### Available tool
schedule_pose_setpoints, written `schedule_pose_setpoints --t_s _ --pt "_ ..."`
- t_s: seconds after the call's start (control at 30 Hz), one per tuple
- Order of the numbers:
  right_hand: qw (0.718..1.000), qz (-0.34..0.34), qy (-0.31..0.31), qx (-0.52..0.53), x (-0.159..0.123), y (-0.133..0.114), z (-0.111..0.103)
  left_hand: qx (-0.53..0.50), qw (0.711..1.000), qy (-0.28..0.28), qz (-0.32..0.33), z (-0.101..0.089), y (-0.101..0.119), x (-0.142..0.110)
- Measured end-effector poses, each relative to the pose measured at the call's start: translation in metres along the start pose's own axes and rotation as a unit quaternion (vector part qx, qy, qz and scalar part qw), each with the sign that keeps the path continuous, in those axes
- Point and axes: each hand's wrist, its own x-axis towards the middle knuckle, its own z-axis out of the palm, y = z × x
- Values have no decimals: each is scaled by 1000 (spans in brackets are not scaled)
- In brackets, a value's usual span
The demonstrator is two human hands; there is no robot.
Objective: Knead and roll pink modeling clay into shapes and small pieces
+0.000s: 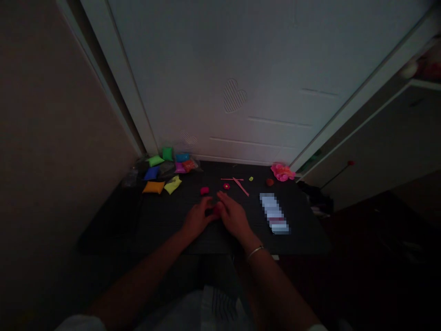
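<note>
- While the light stays very dim, both hands sit together at the middle of the dark table [165, 220], and between them there is a small red lump of clay [216, 210].
- The left hand [197, 218] lies knuckles up, fingers curled in toward the lump and touching it at its left side; whether it truly grips is too dark to tell.
- The right hand [234, 215] comes in from the other side, fingers bent over the lump's right edge and pressing against it; a thin bracelet [255, 251] circles that wrist.
- So the clay is pinched between the two hands, low on the tabletop, mostly hidden by fingers.
- Just beyond the fingertips: a second red piece [204, 190], and near it a small red disc [226, 186].
- A pink stick tool [240, 186] lies slanted just right of the disc, with a tiny yellow-green bit [251, 179] past it.
- At the far left corner, a heap of coloured clay packets [165, 168]: green, blue, orange, yellow, purple.
- At the far right corner, a pink clay flower shape [282, 172], against the white door [262, 69].
</note>
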Motion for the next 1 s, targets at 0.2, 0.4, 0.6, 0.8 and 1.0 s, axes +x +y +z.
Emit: schedule_pose_setpoints --t_s 0.2,0.4,0.6,0.8,1.0 --pt "993 -36 -45 -104 12 9 20 -41 999 -8 -4 -18 -10 -3" --pt "990 -66 -22 -123 -32 1 28 -60 998 34 -11 -23 -10 -6" --pt "989 -56 -16 -137 3 -19 41 -27 998 62 -2 -21 -13 -4" --pt "990 13 1 -138 -13 14 16 -57 996 75 -4 -22 -10 -6" --pt "990 -46 -18 -132 -32 -19 35 -64 994 86 -10 -20 -13 -3"
